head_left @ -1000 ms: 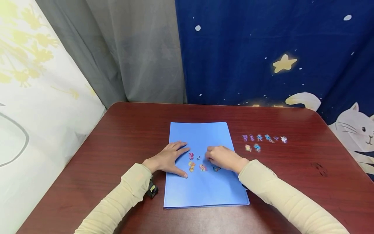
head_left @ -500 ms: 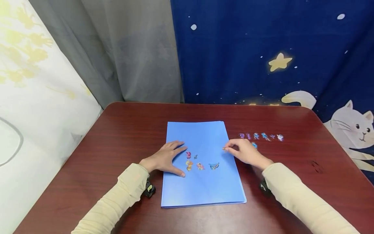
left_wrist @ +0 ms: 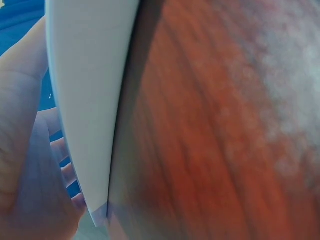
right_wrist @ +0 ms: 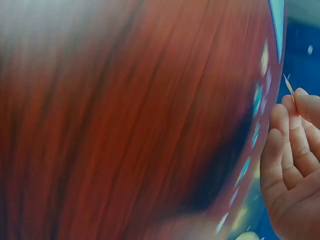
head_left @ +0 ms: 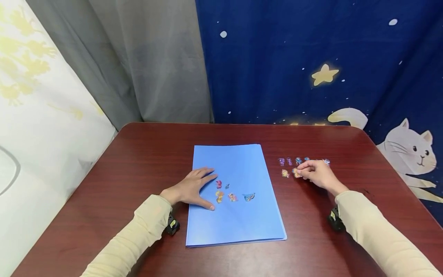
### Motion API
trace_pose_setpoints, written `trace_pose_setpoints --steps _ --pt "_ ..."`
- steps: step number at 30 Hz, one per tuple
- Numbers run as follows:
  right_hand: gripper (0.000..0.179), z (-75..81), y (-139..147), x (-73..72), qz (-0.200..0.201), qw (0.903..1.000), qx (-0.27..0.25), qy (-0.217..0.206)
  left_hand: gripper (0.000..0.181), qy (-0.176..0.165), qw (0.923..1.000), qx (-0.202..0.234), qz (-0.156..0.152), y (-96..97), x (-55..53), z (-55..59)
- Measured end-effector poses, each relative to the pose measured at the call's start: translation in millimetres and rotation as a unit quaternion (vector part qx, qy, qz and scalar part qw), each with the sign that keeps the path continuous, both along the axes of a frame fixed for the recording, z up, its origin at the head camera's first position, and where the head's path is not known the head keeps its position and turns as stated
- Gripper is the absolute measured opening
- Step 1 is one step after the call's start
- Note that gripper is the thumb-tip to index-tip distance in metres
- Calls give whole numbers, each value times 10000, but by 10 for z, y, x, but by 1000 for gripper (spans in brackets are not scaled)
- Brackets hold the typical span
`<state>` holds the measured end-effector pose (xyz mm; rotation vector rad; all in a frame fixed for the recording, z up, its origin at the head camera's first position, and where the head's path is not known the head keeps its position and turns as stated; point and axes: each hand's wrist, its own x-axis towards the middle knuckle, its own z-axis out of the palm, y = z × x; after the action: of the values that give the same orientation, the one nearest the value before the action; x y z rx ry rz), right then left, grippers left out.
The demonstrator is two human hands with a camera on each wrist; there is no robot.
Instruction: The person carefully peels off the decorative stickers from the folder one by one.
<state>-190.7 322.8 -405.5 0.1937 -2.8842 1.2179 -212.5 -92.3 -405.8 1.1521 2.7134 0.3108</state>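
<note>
My left hand [head_left: 192,189] rests on a blue folder [head_left: 235,225] at its left side, fingers and thumb spread. Several small cartoon pony stickers lie on the folder beside it: a pink one [head_left: 219,184], an orange-yellow one [head_left: 219,196], a pink-and-white one [head_left: 232,197] and a blue one [head_left: 248,197] with rainbow colours. Right of the folder, my right hand [head_left: 320,175] pinches a yellowish sticker [head_left: 296,172] between thumb and index finger. The right wrist view shows this sticker [right_wrist: 289,85] edge-on, thin and flat, above the tabletop.
Under and behind the right hand, more stickers lie on the dark red wooden table [head_left: 149,154]: a purple one [head_left: 282,161], a blue one [head_left: 298,161] and a yellow one [head_left: 285,173] among them. A grey curtain [head_left: 169,65] and a blue starry curtain [head_left: 263,65] hang behind the table.
My right hand has moved right, from the folder to over the table stickers, carrying the yellowish sticker. The blue sticker on the folder has come into full view. The left hand has stayed put.
</note>
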Motion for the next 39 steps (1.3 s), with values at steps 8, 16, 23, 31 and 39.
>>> trace_pose_setpoints --steps 8,16,23,31,39 --pt "17 -18 280 -34 -477 9963 127 -699 100 -46 10000 24 41 -1 14 13" --pt "18 -51 303 -119 -344 9939 50 -1050 99 -13 10000 46 50 -4 15 0" --pt "15 -78 280 -152 -331 9952 535 -749 100 -3 10000 35 26 0 9 0" --pt "18 -53 199 -112 -524 9931 875 -587 100 71 10000 30 23 -26 0 -4" --pt "12 -39 171 -122 -301 9936 1004 -415 100 67 9999 82 4 -11 5 -18"
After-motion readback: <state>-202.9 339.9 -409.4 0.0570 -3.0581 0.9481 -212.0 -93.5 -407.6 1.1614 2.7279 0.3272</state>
